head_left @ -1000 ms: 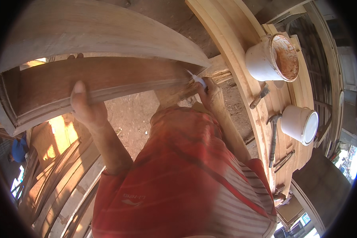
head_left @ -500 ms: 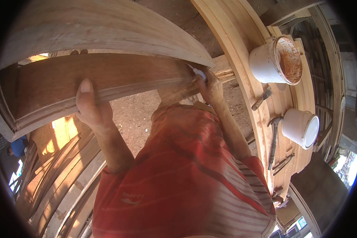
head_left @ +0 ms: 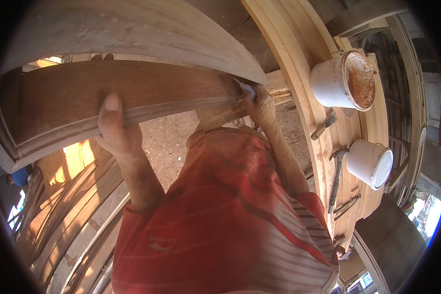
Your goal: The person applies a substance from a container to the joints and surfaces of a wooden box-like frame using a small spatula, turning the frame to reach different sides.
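A long brown wooden panel (head_left: 117, 88) with a raised moulded rim spans the upper left, tilted on edge. My left hand (head_left: 117, 130) grips its near rim, thumb lying on top and the fingers hidden beneath. At the panel's right end, my right hand (head_left: 262, 105) is closed around a small white bottle with a narrow nozzle (head_left: 248, 89). The nozzle points into the panel's corner, where I cannot tell whether it touches. A broad pale board (head_left: 132, 32) lies just beyond the panel, its tapered end close to my right hand.
On the right, stacked planks (head_left: 299, 68) carry a stained white bucket (head_left: 328, 83), a scraper or brush (head_left: 324, 126), a hammer (head_left: 336, 179) and a smaller lidded tub (head_left: 370, 164). A rough timber (head_left: 220, 110) lies under the panel's right end. Curved wooden strips (head_left: 83, 215) fill the lower left.
The panel's left end and my left hand have shifted slightly in the picture. My right hand stays at the corner with the bottle.
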`<state>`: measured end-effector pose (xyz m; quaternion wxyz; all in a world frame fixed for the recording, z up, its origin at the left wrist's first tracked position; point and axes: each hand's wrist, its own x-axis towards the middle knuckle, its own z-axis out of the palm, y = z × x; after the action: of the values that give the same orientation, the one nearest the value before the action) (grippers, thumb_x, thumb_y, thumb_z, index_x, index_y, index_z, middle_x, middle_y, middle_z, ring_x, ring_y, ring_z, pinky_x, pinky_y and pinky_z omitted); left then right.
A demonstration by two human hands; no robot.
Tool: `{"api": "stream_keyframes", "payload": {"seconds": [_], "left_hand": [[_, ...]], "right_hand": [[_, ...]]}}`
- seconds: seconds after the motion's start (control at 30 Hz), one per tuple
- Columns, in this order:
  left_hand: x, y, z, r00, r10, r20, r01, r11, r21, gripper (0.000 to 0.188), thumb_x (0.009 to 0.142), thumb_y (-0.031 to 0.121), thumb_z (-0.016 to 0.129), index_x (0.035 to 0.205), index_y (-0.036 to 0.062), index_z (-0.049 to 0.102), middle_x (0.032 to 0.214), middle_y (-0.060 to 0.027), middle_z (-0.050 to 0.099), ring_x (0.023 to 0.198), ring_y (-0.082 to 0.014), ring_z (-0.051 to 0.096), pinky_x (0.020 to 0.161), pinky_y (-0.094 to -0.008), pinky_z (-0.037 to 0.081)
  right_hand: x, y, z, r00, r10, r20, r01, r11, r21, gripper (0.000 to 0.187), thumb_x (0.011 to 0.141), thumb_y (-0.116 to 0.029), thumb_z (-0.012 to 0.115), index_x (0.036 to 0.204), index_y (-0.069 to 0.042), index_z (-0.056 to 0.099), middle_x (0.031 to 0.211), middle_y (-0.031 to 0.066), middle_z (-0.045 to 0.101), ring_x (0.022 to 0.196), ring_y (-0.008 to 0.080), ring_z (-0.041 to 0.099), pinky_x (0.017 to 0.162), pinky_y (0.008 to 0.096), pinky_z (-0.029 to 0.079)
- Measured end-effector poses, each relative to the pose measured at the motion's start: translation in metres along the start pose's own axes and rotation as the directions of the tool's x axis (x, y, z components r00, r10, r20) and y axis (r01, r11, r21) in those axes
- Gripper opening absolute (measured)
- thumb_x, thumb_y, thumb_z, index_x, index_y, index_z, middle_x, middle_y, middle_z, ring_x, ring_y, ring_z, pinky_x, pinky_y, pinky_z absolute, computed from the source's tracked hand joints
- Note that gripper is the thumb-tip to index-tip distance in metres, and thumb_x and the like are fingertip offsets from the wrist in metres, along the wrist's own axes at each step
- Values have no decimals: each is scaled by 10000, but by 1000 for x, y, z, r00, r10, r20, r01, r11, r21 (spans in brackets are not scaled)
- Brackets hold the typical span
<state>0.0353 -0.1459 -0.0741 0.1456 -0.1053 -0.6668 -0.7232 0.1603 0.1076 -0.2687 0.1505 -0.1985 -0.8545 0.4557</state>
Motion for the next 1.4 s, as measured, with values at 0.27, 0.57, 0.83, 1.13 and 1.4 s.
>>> {"api": "stream_keyframes", "payload": {"seconds": [0.27,0.57,0.83,1.13,1.4], "left_hand": [[2,5,8,1000,1,12,-2,1000,9,455,984,280,453,1149,-93,654,1185,-149,669,1110,-204,604,962,-340,475],[-3,-3,-21,988,-108,108,103,994,43,459,986,289,448,1140,-86,663,1167,-150,677,1083,-206,612,946,-333,477],[0,-1,-20,988,-53,145,25,982,187,462,973,296,466,1164,-80,653,1191,-140,666,1118,-203,601,973,-342,466],[2,3,-3,999,-10,45,7,998,63,469,965,298,466,1167,-84,650,1206,-146,660,1134,-213,596,971,-345,472],[3,12,3,995,-91,30,92,995,-28,723,800,190,606,1441,-96,435,1402,-217,527,1302,-315,516,1126,-447,388]], "right_hand": [[2,0,-1,1000,2,22,-3,999,49,264,952,-184,611,1153,-43,709,1020,214,725,960,388,710,807,444,561],[2,8,4,999,-25,30,25,1000,-13,274,955,-173,615,1178,-44,708,1027,215,726,964,383,713,811,443,562],[1,2,2,1000,-3,24,3,1000,5,236,949,-167,631,1148,-72,715,1031,211,708,975,423,678,803,497,542],[3,4,4,999,0,35,1,999,-33,279,955,-195,632,1179,-47,707,1017,230,720,962,395,709,817,447,560],[-3,-1,-3,999,7,33,-6,999,-34,270,946,-178,633,1175,-59,714,982,204,728,907,355,724,779,423,563]]}}
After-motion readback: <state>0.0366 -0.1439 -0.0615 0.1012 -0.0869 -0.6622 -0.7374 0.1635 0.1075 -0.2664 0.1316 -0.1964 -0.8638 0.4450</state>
